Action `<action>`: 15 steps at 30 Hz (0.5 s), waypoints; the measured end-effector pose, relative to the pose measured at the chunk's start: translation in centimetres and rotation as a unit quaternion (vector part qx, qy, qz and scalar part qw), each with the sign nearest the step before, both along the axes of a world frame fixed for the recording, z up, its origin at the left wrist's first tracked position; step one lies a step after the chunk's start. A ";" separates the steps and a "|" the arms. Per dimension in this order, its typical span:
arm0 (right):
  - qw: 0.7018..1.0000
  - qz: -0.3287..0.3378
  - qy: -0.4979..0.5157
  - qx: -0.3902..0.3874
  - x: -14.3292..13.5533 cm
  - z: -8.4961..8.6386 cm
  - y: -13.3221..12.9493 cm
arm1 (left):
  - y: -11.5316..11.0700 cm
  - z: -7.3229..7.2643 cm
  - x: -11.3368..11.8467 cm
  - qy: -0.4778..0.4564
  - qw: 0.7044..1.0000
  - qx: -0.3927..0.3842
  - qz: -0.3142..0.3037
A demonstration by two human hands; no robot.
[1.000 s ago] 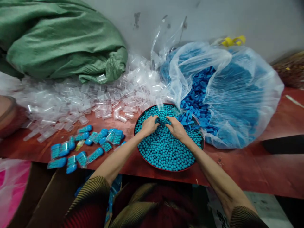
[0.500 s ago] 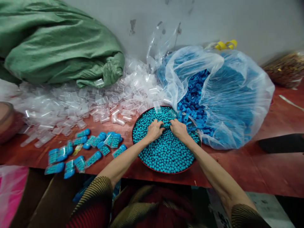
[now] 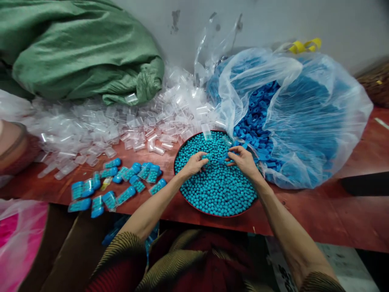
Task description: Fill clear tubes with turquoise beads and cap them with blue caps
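Both hands have drawn apart since half a second ago, when their fingertips nearly met over the beads; a clear gap now lies between them near the middle of the frame. On its left side, the left hand has a narrow pinch on what looks like a small clear case, blurred against the teal behind it. To the right of the gap, the right hand has thumb and fingers curled close on a small blue cap, its exact shape too small to tell.

Beneath both hands, just below the frame's centre, turquoise beads fill a round red-rimmed tray. One more clear case lies at the tray's far edge. Finished bead-filled cases with blue caps are scattered over the red bench at centre left. Loose clear cases heap up across the upper left, below a green sack. At upper right, a translucent plastic bag gapes open, loose blue caps spilling from its mouth toward the tray. A curled yellow strip shows behind it.
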State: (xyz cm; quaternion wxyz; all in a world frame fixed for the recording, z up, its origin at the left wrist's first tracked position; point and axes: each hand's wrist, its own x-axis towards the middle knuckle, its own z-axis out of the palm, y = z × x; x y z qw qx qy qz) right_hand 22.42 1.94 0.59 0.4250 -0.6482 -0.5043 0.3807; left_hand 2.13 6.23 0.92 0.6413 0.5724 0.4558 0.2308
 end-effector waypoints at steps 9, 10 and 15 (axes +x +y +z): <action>0.898 0.127 -0.418 0.059 -1.5 -1.3 -4.3 | -1.3 0.6 -1.7 -0.085 0.979 -0.167 -0.077; 0.883 0.122 -0.449 0.055 -1.8 -1.4 -4.1 | -1.4 0.5 -1.7 -0.095 0.977 -0.172 -0.081; 0.860 0.106 -0.499 0.031 -2.2 -1.3 -2.5 | -1.8 0.6 -2.2 -0.122 0.976 -0.149 -0.104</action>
